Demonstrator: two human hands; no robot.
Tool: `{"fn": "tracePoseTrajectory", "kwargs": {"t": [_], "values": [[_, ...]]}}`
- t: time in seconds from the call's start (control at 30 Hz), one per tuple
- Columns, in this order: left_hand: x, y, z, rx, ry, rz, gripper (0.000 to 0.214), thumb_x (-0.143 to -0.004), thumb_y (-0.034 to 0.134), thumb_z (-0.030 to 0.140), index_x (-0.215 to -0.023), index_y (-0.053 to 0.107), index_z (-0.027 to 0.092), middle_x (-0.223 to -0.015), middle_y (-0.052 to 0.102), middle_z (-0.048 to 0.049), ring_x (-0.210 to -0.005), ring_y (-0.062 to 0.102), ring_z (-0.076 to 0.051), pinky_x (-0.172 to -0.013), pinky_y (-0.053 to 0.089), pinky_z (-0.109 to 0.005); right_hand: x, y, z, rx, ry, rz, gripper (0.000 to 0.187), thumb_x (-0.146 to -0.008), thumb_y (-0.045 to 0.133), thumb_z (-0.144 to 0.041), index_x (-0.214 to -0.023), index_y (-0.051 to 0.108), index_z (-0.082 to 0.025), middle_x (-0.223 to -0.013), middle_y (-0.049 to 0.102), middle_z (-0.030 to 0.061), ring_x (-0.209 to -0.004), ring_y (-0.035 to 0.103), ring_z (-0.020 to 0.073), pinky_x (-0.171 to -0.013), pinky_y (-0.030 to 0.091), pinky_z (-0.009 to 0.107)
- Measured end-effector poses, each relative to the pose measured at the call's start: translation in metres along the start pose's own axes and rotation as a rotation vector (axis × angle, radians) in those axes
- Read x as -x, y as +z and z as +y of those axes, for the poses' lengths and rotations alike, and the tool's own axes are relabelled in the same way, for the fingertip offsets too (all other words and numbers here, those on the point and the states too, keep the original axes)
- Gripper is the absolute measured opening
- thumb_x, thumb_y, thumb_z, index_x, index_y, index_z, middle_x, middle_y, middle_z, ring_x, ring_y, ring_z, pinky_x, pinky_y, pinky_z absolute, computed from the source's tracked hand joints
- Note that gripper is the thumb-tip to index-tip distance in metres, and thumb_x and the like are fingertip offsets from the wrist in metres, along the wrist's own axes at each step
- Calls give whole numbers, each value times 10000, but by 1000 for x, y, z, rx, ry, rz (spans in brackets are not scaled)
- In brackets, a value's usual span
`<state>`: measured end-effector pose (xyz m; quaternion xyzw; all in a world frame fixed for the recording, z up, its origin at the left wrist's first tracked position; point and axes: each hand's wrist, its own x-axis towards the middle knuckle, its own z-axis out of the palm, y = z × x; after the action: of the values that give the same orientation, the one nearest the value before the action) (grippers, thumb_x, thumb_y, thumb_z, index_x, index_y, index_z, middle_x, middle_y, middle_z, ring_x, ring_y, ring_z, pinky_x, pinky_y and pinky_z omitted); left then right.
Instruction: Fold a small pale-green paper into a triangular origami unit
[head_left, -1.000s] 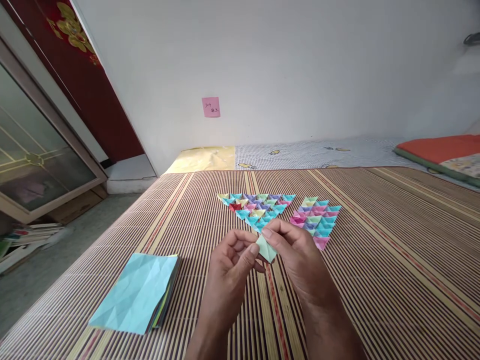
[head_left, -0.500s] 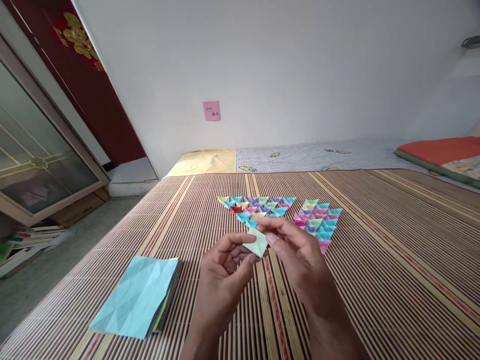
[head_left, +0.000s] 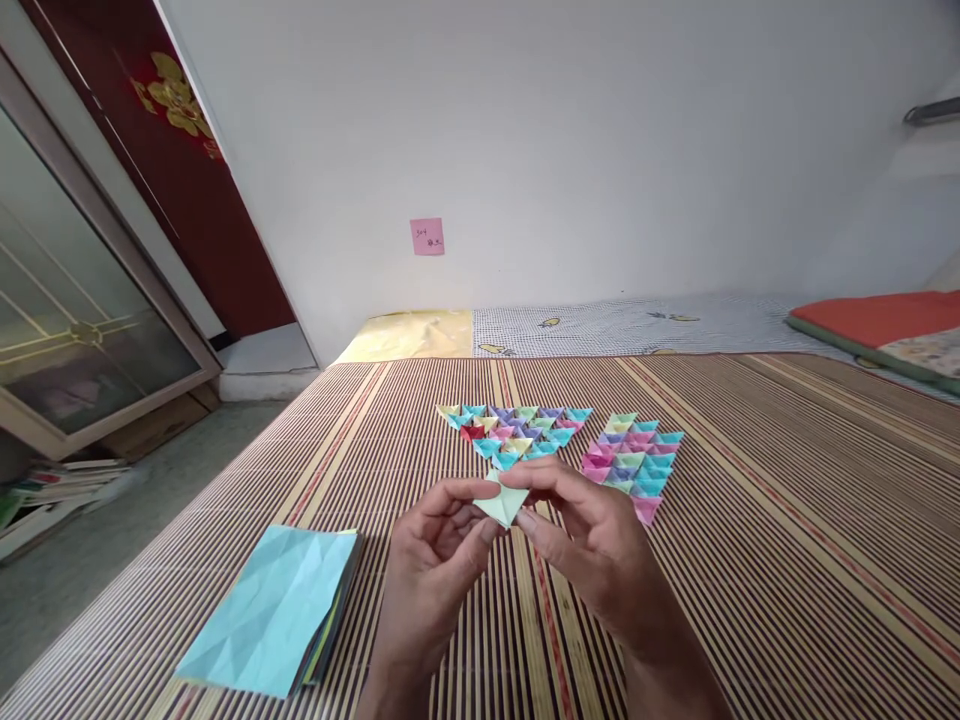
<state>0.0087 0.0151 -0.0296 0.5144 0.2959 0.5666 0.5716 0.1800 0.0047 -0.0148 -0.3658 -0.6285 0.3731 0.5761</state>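
Fingers (head_left: pixel 465 490) of left hand (head_left: pixel 431 555) and right hand (head_left: pixel 604 540) pinch pale-green folded paper (head_left: pixel 504 506).
Boat-shaped papers (head_left: pixel 501 433) sit toward the slatted mat's (head_left: pixel 750 560) far edge.

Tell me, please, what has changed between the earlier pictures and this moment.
The pale green folded paper has moved to the person's left, along with the left hand. The right hand has shifted its grip: its thumb went from the paper's top to its lower right side. Both hands hold it now, as at first. The paper stack stayed put.
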Motion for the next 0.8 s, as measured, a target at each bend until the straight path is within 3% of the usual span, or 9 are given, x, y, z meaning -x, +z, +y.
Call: {"fn": "tracePoseTrajectory", "kwargs": {"t": [0.13,0.23,0.4,0.8], "values": [[1,-1,0,-22,4,-42,182,-898,805,279,-1055,752,205,-930,752,-58,-861,703,-160,-758,556,-213,0,-1,0,14,-15,13,211,-917,687,-248,-1096,788,-295,-1082,724,40,-1062,691,240,-962,548,419],[2,1,0,-63,2,-5,149,-894,803,296,-989,757,191,-843,732,-47,-773,684,-155,-648,530,-197,0,-1,1,31,-24,25,164,-938,690,-259,-1067,788,-284,-1066,730,44,-1058,690,239,-967,549,418],[1,5,3,-118,33,67,136,-883,808,318,-905,776,187,-862,767,-55,-826,715,-186,-762,582,-265,-1,4,0,37,-43,41,101,-966,668,-242,-964,768,-254,-997,735,40,-1003,699,229,-925,553,398],[3,17,-4,-199,89,255,201,-898,781,344,-806,703,183,-697,690,2,-659,636,-140,-635,532,-229,-1,17,4,79,-77,151,138,-959,651,-241,-824,672,-228,-906,706,23,-919,689,202,-852,541,353]]}}
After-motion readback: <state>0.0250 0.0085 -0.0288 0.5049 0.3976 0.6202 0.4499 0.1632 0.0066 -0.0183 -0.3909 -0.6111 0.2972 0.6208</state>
